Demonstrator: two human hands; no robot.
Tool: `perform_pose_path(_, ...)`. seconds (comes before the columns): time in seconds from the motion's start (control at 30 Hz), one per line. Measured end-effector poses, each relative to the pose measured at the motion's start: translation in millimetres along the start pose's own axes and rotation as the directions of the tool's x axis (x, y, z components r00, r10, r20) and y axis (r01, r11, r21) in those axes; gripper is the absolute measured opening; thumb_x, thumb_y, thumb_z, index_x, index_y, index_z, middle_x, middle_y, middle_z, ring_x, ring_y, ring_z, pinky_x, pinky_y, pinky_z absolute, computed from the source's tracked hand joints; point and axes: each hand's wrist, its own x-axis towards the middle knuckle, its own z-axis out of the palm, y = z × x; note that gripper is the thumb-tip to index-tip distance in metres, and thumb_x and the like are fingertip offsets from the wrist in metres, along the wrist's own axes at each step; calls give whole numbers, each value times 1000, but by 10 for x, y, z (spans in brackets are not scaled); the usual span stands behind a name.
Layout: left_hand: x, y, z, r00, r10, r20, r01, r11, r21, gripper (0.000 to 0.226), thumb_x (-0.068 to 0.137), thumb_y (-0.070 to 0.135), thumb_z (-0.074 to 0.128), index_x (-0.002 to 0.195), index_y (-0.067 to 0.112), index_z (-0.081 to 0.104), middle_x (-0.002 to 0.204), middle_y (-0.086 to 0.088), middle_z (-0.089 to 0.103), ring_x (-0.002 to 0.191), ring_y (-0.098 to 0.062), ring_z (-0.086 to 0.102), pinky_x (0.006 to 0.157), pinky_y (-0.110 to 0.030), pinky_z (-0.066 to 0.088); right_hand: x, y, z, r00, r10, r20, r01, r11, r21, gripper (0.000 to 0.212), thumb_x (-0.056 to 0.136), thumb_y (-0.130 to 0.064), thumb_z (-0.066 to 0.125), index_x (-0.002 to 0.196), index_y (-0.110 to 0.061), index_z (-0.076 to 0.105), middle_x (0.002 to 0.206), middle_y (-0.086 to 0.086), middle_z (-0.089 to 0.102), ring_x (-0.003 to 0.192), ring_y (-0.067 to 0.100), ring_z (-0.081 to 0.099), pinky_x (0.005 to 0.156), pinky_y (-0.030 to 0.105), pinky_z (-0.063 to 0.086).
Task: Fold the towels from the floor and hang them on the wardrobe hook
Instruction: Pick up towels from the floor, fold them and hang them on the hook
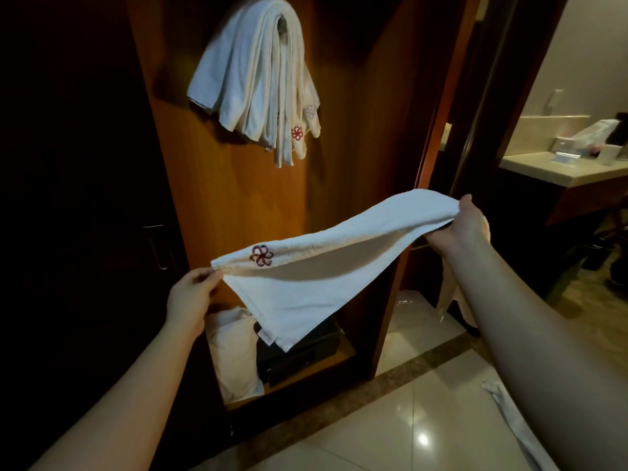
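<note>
Held towel (306, 266): white, with 1 flower motif (261, 255) stitched in dark red and maroon.
Hung towels (258, 79): white to cream — a red flower (297, 133) on one, a pale grey flower (310, 112) on another.
Wardrobe panel (356, 130): warm orange-brown wood.
Floor tiles (407, 419): glossy cream, with a brown speckled border strip (373, 379).
Countertop (560, 173): beige.
Safe (299, 355): black.

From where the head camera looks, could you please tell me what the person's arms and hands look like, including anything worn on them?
Both arms are bare along all that shows, from the frame's lower edge to the wrists: no sleeves in view. The left hand and right hand carry no gloves, and no watch, bracelet or ring is visible. No markings show, though the dim light hides fine detail.
</note>
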Motion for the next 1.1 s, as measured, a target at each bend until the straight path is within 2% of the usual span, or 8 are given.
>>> perform_pose_path(0.07, -17, -32, 18, 1000, 15, 11, -15, 999, -37, 19, 95, 19, 66, 114, 21, 68, 104, 1, 69, 98, -19, 65, 85, -34, 52, 1, -5, -11, 1000, 6, -22, -6, 1000, -18, 38, 91, -38, 73, 113, -10, 63, 94, 14, 78, 80, 35, 76, 76, 56, 61)
perform_pose_path(0.27, -59, 5, 124, 999, 9, 34, -8, 999, -36, 10, 101, 25, 51, 100, 23, 61, 98, -1, 64, 90, -21, 59, 69, -31, 42, -5, -26, -70, 1000, 14, -4, -15, 998, -69, 50, 93, -45, 67, 128, -10, 57, 113, 16, 72, 97, 41, 72, 88, 57, 57)
perform_pose_path(0.57, -26, 307, 196, 997, 64, 47, -43, 934, -354, 24, 90, 5, 56, 104, 24, 55, 107, -5, 62, 90, -18, 62, 70, -29, 47, -98, -91, -34, 1000, 17, 25, -16, 998, -68, 52, 95, -46, 63, 133, -11, 55, 120, 15, 70, 106, 39, 69, 97, 54, 53)
perform_pose_path(0.67, 5, 594, 103, 976, 194, -94, -216, 895, -391, 37, 78, 19, 63, 112, 26, 53, 112, -5, 64, 95, -17, 64, 78, -31, 50, -161, -135, 49, 997, -2, 74, 4, 1000, -26, 51, 97, -42, 63, 135, -11, 54, 120, 15, 70, 103, 39, 71, 91, 54, 57)
perform_pose_path(0.77, 14, 754, -33, 853, 446, -272, -520, 770, -369, 54, 84, 38, 71, 128, 29, 40, 118, 13, 63, 105, -4, 60, 87, -16, 48, -217, -185, 158, 987, -6, 158, 0, 999, 36, 54, 101, -41, 57, 142, -7, 48, 127, 20, 66, 108, 43, 68, 94, 57, 54)
perform_pose_path(0.87, -86, 452, 123, 944, 329, -7, -321, 915, -245, 56, 94, 12, 61, 144, 11, 35, 146, -19, 45, 133, -33, 49, 101, -37, 46, -288, -249, 254, 972, 22, 233, -36, 998, 59, 54, 103, -46, 48, 137, -4, 48, 123, 22, 65, 107, 43, 67, 95, 54, 54)
perform_pose_path(0.97, -231, 209, 307, 939, 106, 327, -127, 991, 44, 32, 87, -4, 63, 115, 10, 68, 116, -20, 69, 111, -41, 64, 91, -57, 52, -329, -303, 289, 959, 48, 279, -57, 998, 26, 48, 107, -47, 38, 124, -6, 52, 104, 21, 67, 91, 40, 66, 74, 49, 54)
perform_pose_path(1.1, -198, 557, 157, 952, 302, 56, -294, 949, -111, 37, 77, 9, 75, 100, 37, 71, 99, 6, 74, 100, -16, 70, 85, -38, 58, -377, -351, 220, 965, 35, 258, -32, 999, -18, 46, 108, -43, 37, 132, -6, 51, 134, 18, 60, 98, 40, 64, 73, 49, 52)
